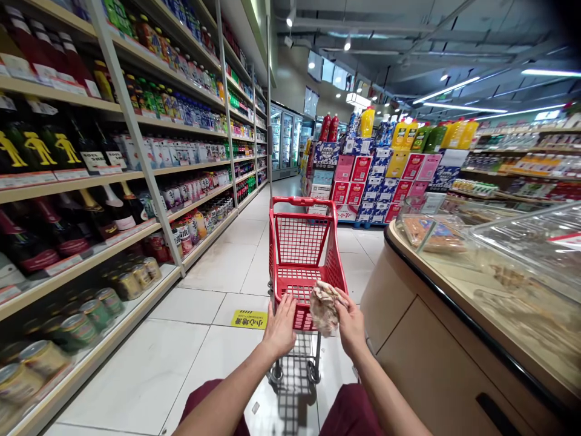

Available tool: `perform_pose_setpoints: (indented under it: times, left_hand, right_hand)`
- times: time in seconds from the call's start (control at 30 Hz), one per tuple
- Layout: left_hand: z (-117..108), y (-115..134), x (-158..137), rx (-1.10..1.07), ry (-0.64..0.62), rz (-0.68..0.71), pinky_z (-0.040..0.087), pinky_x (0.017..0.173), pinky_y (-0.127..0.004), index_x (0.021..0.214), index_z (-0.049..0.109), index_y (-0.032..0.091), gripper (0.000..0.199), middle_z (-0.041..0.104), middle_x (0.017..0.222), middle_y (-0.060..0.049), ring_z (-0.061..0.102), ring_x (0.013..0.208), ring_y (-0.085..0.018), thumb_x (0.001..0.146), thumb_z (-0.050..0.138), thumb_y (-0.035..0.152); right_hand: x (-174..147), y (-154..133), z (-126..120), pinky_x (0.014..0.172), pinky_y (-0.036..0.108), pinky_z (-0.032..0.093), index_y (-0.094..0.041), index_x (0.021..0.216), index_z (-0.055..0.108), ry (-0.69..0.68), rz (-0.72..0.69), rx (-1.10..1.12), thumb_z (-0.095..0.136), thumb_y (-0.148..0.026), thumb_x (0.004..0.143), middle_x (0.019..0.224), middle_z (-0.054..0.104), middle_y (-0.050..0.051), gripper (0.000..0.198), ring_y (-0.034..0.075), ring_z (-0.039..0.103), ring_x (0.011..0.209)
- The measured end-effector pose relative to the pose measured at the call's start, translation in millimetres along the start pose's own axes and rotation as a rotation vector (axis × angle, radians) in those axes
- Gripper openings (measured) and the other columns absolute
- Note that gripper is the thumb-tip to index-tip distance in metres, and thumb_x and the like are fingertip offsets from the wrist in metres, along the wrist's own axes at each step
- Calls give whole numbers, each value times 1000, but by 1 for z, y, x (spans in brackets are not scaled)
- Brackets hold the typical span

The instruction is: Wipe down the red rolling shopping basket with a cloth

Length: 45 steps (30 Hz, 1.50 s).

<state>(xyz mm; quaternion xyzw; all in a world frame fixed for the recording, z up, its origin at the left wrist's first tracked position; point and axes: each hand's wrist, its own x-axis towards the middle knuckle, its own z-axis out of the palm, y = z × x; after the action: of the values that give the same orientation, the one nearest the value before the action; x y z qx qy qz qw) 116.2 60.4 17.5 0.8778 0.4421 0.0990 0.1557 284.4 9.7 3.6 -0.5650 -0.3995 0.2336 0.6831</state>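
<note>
A red plastic shopping cart (334, 266) on metal legs with casters stands in front of me, its handle bar at the far side. My left hand (280, 330) rests against the near left rim of its basket, with the fingers stretched out and nothing held. At the near right corner, my right hand (353, 324) pinches a crumpled, stained cloth (323, 306). Part of the cloth hangs below the rim and hides that corner of the basket. Only the mesh floor and walls show inside the cart.
Along the left run shelves (77, 188) of bottles and cans. A counter (408, 303) with clear covers stands close on the right. Stacked drink cartons (358, 175) rise beyond the cart. A yellow floor sticker (249, 319) lies on the white tiles left of the cart.
</note>
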Motion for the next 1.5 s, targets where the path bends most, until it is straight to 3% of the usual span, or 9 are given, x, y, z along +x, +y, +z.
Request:
perform_pose_setpoints:
  times: [0.2, 0.37, 0.53, 0.63, 0.73, 0.9, 1.17, 1.33, 1.5]
  left_hand:
    - [-9, 23, -1, -1151, -124, -179, 37, 91, -39, 117, 45, 15, 51, 58, 113, -11, 54, 103, -22, 73, 46, 41]
    - [-1, 33, -1, -1259, -148, -140, 45, 78, -31, 102, 56, 11, 46, 64, 92, -10, 61, 84, -16, 68, 50, 42]
    - [-2, 33, 3, -1100, -153, -99, 46, 78, -34, 87, 64, 11, 30, 66, 86, -8, 60, 84, -19, 64, 47, 20]
    - [-7, 21, 9, -968, -45, -123, 31, 98, -39, 96, 62, 15, 38, 58, 113, -7, 46, 111, -22, 63, 44, 12]
    - [-9, 4, 13, -503, 50, -84, 5, 107, -42, 121, 45, 17, 59, 32, 138, -4, 16, 130, -18, 64, 40, 6]
    - [3, -15, 13, 235, 26, 25, 6, 106, -46, 133, 23, 11, 67, 18, 143, -8, 3, 132, -18, 67, 36, 8]
    - [17, -21, 2, 357, 123, 4, 7, 106, -47, 136, 13, 10, 70, 7, 144, -7, -3, 132, -19, 70, 35, 13]
    - [17, -24, 1, 385, 97, 39, 6, 106, -47, 136, 13, 12, 66, 9, 144, -6, -1, 132, -18, 74, 33, 15]
    - [25, -25, 2, 395, 158, 32, 6, 106, -48, 136, 14, 12, 71, 8, 144, -5, -2, 132, -18, 68, 34, 10]
  right_hand:
    - [-4, -8, 21, 75, 36, 51, -11, 118, 48, 13, 131, 189, 49, -32, 76, 105, 62, 13, 47, 23, 61, 90]
    - [-25, 3, 23, 96, 42, 37, -16, 114, 53, -157, -259, -244, 46, -27, 78, 122, 51, 11, 38, 23, 45, 114]
    - [-23, 18, -3, 91, 39, 42, -20, 121, 46, -339, -541, -517, 50, -23, 77, 121, 51, 10, 45, 21, 46, 113]
    - [0, 28, -29, 93, 41, 40, -23, 118, 49, -214, -630, -679, 37, -16, 83, 120, 52, 8, 38, 19, 43, 116]
    - [16, 41, -29, 97, 51, 31, -22, 122, 46, 9, -656, -861, 28, -11, 85, 126, 47, 10, 42, 23, 30, 125]
    - [5, 60, 13, 98, 50, 29, -21, 123, 44, -114, -831, -913, 27, -6, 84, 129, 43, 8, 45, 21, 26, 126]
    - [9, 56, 3, 97, 49, 30, -20, 131, 32, -10, -749, -1041, 24, -5, 84, 135, 36, 9, 50, 20, 19, 129]
    - [2, 53, 25, 99, 46, 29, -25, 132, 31, -201, -841, -1055, 27, -3, 82, 135, 38, 4, 54, 19, 22, 128]
    - [6, 50, 6, 98, 48, 29, -23, 134, 25, 39, -687, -1100, 25, -6, 84, 135, 37, 7, 53, 20, 21, 128]
